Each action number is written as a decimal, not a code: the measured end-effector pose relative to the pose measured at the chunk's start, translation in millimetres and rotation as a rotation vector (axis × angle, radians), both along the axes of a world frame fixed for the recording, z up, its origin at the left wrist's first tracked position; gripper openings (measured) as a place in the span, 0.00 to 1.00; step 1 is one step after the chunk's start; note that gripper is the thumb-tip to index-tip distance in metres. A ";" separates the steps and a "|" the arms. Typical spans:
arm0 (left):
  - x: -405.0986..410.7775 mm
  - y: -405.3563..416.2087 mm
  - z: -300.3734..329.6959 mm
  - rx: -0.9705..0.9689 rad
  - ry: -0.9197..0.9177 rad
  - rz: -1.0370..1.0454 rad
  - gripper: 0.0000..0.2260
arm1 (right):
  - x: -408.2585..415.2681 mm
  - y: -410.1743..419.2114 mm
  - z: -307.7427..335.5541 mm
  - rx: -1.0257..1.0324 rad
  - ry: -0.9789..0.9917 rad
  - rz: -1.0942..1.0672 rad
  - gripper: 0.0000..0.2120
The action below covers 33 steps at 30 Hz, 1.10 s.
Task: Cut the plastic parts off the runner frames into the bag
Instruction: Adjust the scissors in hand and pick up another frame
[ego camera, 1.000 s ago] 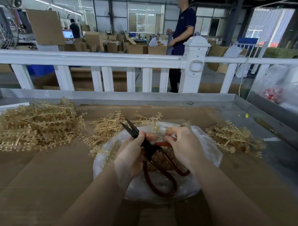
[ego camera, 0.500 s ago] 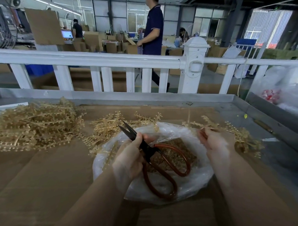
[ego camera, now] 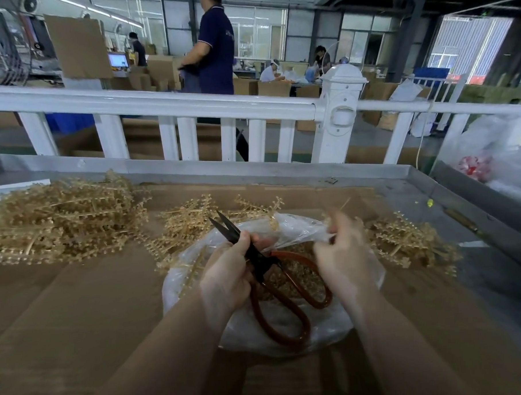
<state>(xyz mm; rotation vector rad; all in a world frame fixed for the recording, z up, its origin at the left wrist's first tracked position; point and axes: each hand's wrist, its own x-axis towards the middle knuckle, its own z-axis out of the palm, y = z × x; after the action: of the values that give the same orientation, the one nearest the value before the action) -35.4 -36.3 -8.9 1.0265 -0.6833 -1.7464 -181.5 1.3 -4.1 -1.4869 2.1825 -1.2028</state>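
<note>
Factory floor, hand-finishing bench for moulded plastic

Tan runner frames (ego camera: 60,224) lie heaped at centre left on a cardboard-covered metal worktable (ego camera: 401,176). Across the middle of the frame runs a white railing (ego camera: 165,104). Behind it, at the top, stand stacked cardboard boxes (ego camera: 161,71), a lit monitor (ego camera: 118,60) at upper left, workers standing and seated, steel columns and wide glazed walls. At right sits a bulging clear sack (ego camera: 502,154).

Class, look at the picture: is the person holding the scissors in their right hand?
No, the left hand grips the scissors over the bag; the right hand is beside them.
</note>
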 end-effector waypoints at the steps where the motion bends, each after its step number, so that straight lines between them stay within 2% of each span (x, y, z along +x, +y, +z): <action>1: -0.7 0.6 1.4 0.005 0.002 0.003 0.12 | 8.3 5.1 -1.4 0.000 0.013 0.168 0.27; 3: -1.9 1.9 4.0 0.013 -0.012 0.005 0.12 | 20.7 11.2 -8.0 0.087 0.155 0.338 0.28; 6: -2.5 2.6 5.4 0.023 -0.001 0.026 0.15 | 25.7 15.9 -10.3 0.049 0.463 0.284 0.32; 8: -2.7 1.8 6.0 0.025 0.028 0.034 0.16 | 26.8 19.4 -10.1 0.008 0.528 0.263 0.32; 10: -2.8 1.4 6.4 0.024 0.041 0.043 0.15 | 27.0 20.2 -8.7 0.002 0.535 0.310 0.32; 14: -5.4 2.6 8.1 0.023 0.094 0.062 0.13 | 31.2 18.6 -6.6 -0.020 0.357 0.471 0.31; 17: -3.6 5.7 12.5 -0.096 0.004 0.007 0.13 | 33.1 15.3 -12.0 -0.112 0.214 0.459 0.30; 19: 3.0 9.2 16.4 -0.246 -0.216 0.000 0.11 | 31.6 12.3 -15.9 -0.155 0.167 0.395 0.28; 23: 26.3 7.5 19.5 -0.601 -0.923 0.177 0.10 | 28.0 7.7 -15.6 -0.182 0.150 0.287 0.25; 25: 37.8 3.8 19.4 -0.617 -1.231 0.216 0.08 | 27.8 6.8 -14.7 -0.180 0.128 0.277 0.25; 27: 46.3 1.5 18.4 -0.586 -1.457 0.152 0.08 | 28.1 6.1 -15.0 -0.172 0.122 0.277 0.24; 30: 49.7 0.3 15.0 -0.503 -1.690 -0.009 0.13 | 28.9 5.4 -16.5 -0.151 0.112 0.281 0.24; 33: 47.1 -1.7 15.2 -0.448 -1.837 -0.131 0.16 | 28.6 4.8 -19.1 -0.129 0.121 0.282 0.25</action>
<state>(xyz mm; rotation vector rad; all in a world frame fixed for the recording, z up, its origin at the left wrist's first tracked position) 11.7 -38.1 6.2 2.0721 -2.0776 -0.1763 -152.9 6.1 -23.2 -1.8915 1.9105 -1.2027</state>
